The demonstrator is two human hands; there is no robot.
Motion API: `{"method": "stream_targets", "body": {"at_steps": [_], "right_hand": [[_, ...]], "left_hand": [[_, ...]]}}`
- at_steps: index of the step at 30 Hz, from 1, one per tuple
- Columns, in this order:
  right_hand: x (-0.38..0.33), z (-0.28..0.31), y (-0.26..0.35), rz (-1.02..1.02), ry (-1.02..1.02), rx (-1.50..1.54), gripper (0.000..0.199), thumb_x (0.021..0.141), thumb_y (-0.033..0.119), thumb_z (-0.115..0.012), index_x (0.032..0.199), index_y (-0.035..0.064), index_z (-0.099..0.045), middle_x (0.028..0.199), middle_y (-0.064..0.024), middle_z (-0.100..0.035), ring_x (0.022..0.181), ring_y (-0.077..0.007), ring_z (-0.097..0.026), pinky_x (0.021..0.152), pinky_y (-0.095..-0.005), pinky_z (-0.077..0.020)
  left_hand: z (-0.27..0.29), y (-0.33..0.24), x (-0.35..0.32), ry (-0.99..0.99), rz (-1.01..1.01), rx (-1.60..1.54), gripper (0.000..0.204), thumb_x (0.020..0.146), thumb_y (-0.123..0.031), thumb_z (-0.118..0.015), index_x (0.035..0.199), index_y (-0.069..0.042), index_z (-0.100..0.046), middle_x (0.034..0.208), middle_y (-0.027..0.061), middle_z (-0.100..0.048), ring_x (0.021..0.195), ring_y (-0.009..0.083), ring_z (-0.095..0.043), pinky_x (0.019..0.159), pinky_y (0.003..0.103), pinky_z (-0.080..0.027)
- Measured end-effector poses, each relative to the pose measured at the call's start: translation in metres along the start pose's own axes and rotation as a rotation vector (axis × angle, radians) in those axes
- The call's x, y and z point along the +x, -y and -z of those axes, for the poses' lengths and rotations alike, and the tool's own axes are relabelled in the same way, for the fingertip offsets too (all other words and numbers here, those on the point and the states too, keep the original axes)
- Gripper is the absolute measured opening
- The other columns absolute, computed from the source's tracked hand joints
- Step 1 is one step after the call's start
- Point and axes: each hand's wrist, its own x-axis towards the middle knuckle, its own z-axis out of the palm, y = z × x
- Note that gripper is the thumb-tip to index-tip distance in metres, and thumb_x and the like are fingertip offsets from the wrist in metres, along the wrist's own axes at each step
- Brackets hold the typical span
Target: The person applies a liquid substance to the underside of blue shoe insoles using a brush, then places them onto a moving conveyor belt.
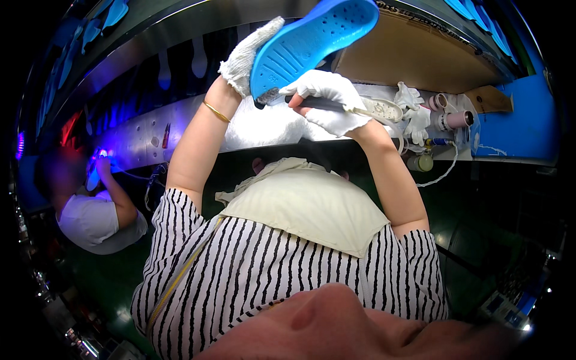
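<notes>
My left hand (243,57), in a white knitted glove, is closed on the edge of a bright blue foam shoe sole (306,45). The sole is tilted, its heel end toward me, with small holes at the far end and grooves at the near end. In a white glove with bare fingertips, my right hand (336,102) grips a brush (318,104) by its dark handle. The dark bristles are at the sole's heel edge and seem to touch it. Below both hands, a crumpled white sheet (258,127) covers part of the metal bench (135,139).
To the right are a white dish (384,110), loose white gloves (415,111), a pink cup (461,119) and a glass jar (422,162). A cardboard box (414,54) stands behind. Blue soles (114,13) lie on the upper rack. At left, a co-worker (99,219) holds a piece under violet light.
</notes>
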Motion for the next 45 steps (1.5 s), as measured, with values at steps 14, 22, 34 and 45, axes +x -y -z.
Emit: {"method": "stream_targets", "body": {"at_steps": [14,22,34,45], "right_hand": [[0.001,0.027,-0.005,-0.319,0.186,-0.073,0.011,0.071,0.0,-0.071,0.08,0.005,-0.067,0.083,-0.0068,-0.068,0.08,-0.0186,-0.066,0.075,-0.029,-0.0528],[-0.017,0.037,0.01,-0.23,-0.186,0.136,0.012,0.072,-0.004,-0.072,0.081,0.0021,-0.067,0.09,-0.0095,-0.069,0.085,-0.0168,-0.066,0.076,-0.0281,-0.0534],[-0.023,0.001,0.005,-0.309,-0.483,0.274,0.011,0.074,0.002,-0.074,0.083,0.0034,-0.068,0.081,-0.0062,-0.068,0.072,-0.0117,-0.064,0.068,-0.0245,-0.0511],[0.013,0.033,0.001,-0.162,-0.721,0.278,0.014,0.075,-0.003,-0.074,0.088,0.0008,-0.069,0.085,-0.0085,-0.07,0.073,-0.0123,-0.065,0.067,-0.023,-0.0527]], "left_hand": [[-0.016,0.0,-0.002,0.082,0.252,0.407,0.078,0.075,-0.066,-0.062,0.124,-0.005,-0.057,0.113,0.019,-0.061,0.097,0.0289,-0.063,0.074,0.036,-0.056],[-0.017,0.009,-0.003,0.088,0.131,0.043,0.072,0.086,-0.063,-0.05,0.126,-0.003,-0.054,0.108,0.0194,-0.064,0.088,0.0288,-0.067,0.072,0.039,-0.059],[-0.028,0.046,-0.009,0.421,-0.03,-0.658,0.079,0.091,-0.065,-0.032,0.141,-0.004,-0.034,0.132,0.0243,-0.048,0.114,0.038,-0.055,0.096,0.048,-0.047],[-0.033,0.051,-0.023,0.299,-0.033,-0.585,0.073,0.092,-0.059,-0.038,0.135,0.0,-0.043,0.125,0.0231,-0.055,0.103,0.0359,-0.062,0.092,0.046,-0.05]]}}
